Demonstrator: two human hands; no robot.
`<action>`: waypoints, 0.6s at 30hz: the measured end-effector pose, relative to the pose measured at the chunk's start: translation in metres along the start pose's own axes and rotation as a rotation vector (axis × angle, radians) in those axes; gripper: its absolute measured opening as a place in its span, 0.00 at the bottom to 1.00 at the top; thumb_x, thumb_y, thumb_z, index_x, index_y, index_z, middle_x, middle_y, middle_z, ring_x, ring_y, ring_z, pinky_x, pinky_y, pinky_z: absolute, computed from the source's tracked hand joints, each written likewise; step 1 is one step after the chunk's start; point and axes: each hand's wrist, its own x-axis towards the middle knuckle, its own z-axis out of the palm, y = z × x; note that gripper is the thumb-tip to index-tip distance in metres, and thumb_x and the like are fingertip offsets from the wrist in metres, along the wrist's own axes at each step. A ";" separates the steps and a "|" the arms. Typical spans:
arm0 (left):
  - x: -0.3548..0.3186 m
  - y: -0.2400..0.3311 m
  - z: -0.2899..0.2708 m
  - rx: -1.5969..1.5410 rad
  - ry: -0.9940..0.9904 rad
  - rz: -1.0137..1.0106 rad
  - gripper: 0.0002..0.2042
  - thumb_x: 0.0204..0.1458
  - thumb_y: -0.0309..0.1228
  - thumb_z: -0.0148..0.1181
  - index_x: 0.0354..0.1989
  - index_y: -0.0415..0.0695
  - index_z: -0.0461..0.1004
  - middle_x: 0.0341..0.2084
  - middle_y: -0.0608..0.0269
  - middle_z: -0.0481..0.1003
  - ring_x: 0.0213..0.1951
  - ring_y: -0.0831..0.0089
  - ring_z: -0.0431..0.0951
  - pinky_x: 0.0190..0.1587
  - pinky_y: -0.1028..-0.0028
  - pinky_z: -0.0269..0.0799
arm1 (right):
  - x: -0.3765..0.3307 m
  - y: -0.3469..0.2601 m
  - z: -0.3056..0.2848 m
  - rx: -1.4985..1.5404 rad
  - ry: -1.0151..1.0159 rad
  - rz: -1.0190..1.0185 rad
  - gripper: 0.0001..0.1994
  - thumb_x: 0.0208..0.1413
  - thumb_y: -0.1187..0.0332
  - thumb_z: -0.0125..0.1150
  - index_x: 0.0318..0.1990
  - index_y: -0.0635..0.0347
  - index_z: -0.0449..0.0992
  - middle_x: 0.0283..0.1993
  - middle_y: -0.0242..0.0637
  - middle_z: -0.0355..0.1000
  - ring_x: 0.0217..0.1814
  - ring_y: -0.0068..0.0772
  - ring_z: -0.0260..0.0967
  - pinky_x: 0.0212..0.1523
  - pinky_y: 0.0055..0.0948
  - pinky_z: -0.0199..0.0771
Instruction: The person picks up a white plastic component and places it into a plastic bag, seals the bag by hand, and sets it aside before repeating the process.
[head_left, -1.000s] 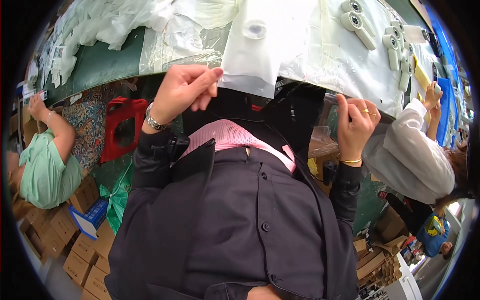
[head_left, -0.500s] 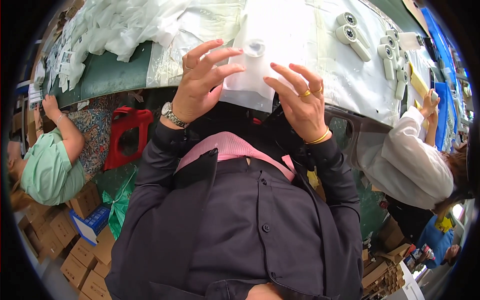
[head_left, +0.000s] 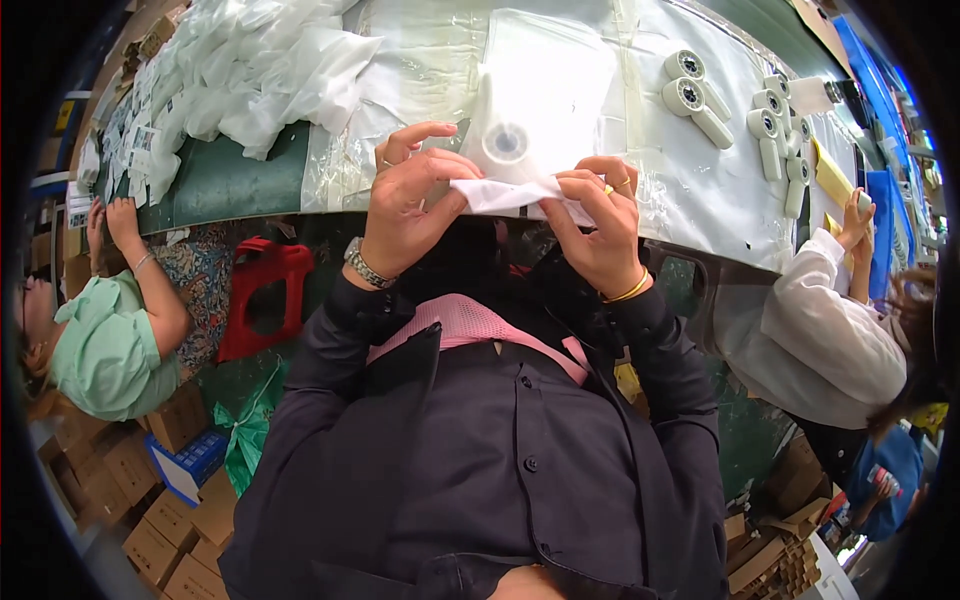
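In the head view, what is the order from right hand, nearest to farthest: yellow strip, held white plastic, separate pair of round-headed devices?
1. Held white plastic, in right hand.
2. Pair of round-headed devices, ahead to the right.
3. Yellow strip, far right.

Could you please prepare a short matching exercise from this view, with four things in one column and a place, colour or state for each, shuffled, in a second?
Column one
1. Left hand
2. Right hand
3. White bag
4. Plastic seat

Column two
A. Red, to the left of the wearer, below the tabletop
B. Has a yellow bangle at its wrist
C. Pinched at its near end by both hands
D. Has a watch at its wrist

Right pairs: 1-D, 2-B, 3-C, 4-A
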 end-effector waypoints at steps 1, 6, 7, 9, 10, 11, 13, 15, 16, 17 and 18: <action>0.002 0.001 0.003 0.002 -0.004 0.007 0.09 0.52 0.22 0.70 0.38 0.51 0.83 0.45 0.72 0.86 0.65 0.63 0.76 0.63 0.65 0.60 | 0.001 0.000 0.002 0.008 0.040 0.023 0.07 0.55 0.76 0.75 0.38 0.55 0.82 0.40 0.30 0.84 0.47 0.38 0.74 0.58 0.34 0.63; 0.009 0.000 0.026 -0.010 0.170 -0.223 0.04 0.59 0.24 0.70 0.31 0.43 0.82 0.38 0.65 0.83 0.55 0.65 0.78 0.57 0.66 0.67 | 0.009 0.001 0.015 0.062 0.137 0.164 0.03 0.62 0.73 0.73 0.38 0.57 0.83 0.31 0.31 0.78 0.39 0.32 0.71 0.55 0.31 0.62; 0.011 0.000 0.031 -0.056 0.231 -0.297 0.07 0.59 0.26 0.71 0.29 0.43 0.82 0.36 0.64 0.82 0.50 0.67 0.79 0.56 0.66 0.66 | 0.010 0.002 0.020 0.071 0.165 0.213 0.02 0.62 0.73 0.73 0.38 0.57 0.83 0.29 0.30 0.77 0.37 0.30 0.69 0.54 0.31 0.62; 0.013 -0.003 0.034 -0.099 0.287 -0.367 0.09 0.59 0.28 0.72 0.27 0.43 0.81 0.35 0.64 0.81 0.45 0.70 0.79 0.54 0.66 0.65 | 0.010 0.003 0.027 0.089 0.221 0.310 0.02 0.63 0.72 0.72 0.38 0.58 0.84 0.26 0.29 0.74 0.33 0.26 0.67 0.52 0.30 0.63; 0.014 -0.003 0.035 -0.136 0.300 -0.405 0.09 0.59 0.28 0.73 0.27 0.42 0.81 0.35 0.63 0.80 0.42 0.71 0.78 0.51 0.67 0.67 | 0.009 0.004 0.028 0.088 0.227 0.311 0.02 0.63 0.72 0.72 0.38 0.58 0.84 0.26 0.29 0.74 0.33 0.26 0.67 0.52 0.30 0.63; 0.015 -0.004 0.037 -0.173 0.313 -0.443 0.09 0.58 0.28 0.73 0.27 0.41 0.81 0.34 0.63 0.80 0.39 0.71 0.77 0.47 0.68 0.69 | 0.009 0.005 0.029 0.094 0.225 0.327 0.02 0.63 0.72 0.73 0.38 0.57 0.85 0.25 0.28 0.73 0.32 0.25 0.66 0.51 0.30 0.63; 0.016 -0.005 0.039 -0.209 0.321 -0.479 0.09 0.58 0.28 0.73 0.28 0.40 0.81 0.34 0.62 0.80 0.36 0.72 0.76 0.44 0.69 0.71 | 0.007 0.008 0.030 0.107 0.221 0.359 0.01 0.63 0.72 0.73 0.39 0.57 0.86 0.23 0.25 0.72 0.30 0.23 0.65 0.50 0.29 0.63; 0.016 -0.007 0.041 -0.148 0.323 -0.457 0.09 0.58 0.27 0.74 0.28 0.39 0.81 0.33 0.62 0.79 0.32 0.73 0.76 0.39 0.71 0.71 | 0.007 0.008 0.030 0.096 0.233 0.362 0.01 0.62 0.72 0.73 0.39 0.56 0.86 0.22 0.25 0.72 0.30 0.24 0.65 0.50 0.29 0.63; 0.017 -0.006 0.043 -0.121 0.324 -0.445 0.09 0.58 0.27 0.74 0.28 0.38 0.80 0.33 0.62 0.79 0.31 0.74 0.75 0.36 0.71 0.71 | 0.008 0.008 0.030 0.085 0.241 0.363 0.01 0.62 0.72 0.73 0.39 0.56 0.86 0.22 0.24 0.72 0.29 0.24 0.66 0.49 0.30 0.64; 0.017 -0.006 0.044 -0.128 0.319 -0.440 0.09 0.58 0.27 0.74 0.28 0.38 0.80 0.33 0.62 0.79 0.31 0.74 0.75 0.36 0.71 0.71 | 0.008 0.008 0.029 0.073 0.248 0.365 0.01 0.62 0.72 0.73 0.38 0.56 0.86 0.21 0.24 0.72 0.28 0.25 0.66 0.49 0.30 0.64; 0.018 -0.006 0.044 -0.127 0.320 -0.462 0.10 0.58 0.27 0.74 0.28 0.38 0.80 0.32 0.62 0.79 0.31 0.74 0.75 0.37 0.71 0.72 | 0.009 0.007 0.030 0.065 0.254 0.367 0.01 0.62 0.72 0.73 0.38 0.56 0.86 0.21 0.24 0.72 0.28 0.25 0.66 0.49 0.30 0.64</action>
